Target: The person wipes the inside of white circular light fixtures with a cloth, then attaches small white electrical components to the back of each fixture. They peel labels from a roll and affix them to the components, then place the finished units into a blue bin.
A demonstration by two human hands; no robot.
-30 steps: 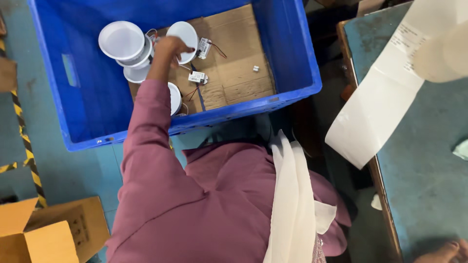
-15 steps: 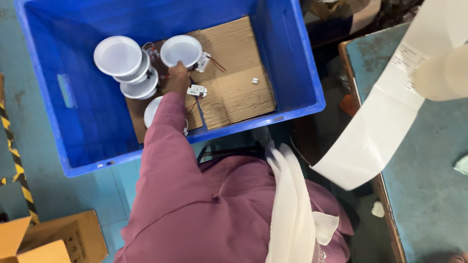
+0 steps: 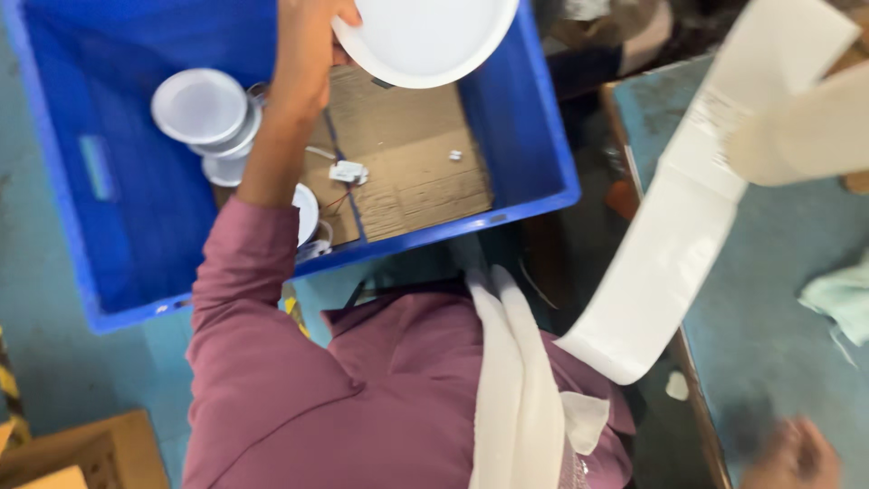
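the left hand (image 3: pixel 303 54) is closed on a round white lamp disc (image 3: pixel 424 36) raised over the blue crate (image 3: pixel 136 226), where more white lamps (image 3: pixel 204 113) remain, while the right hand (image 3: pixel 792 453) is blurred by the table (image 3: pixel 769 317), its grip untellable.

bare cardboard (image 3: pixel 425 172) beside stacked lamps (image 3: pixel 204 118)

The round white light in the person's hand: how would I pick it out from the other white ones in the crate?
Find the big blue crate on the floor. At its top edge, the left hand grips a round white light above the cardboard liner. It is the largest white disc in view and the only one raised; the other lights sit stacked in the crate.
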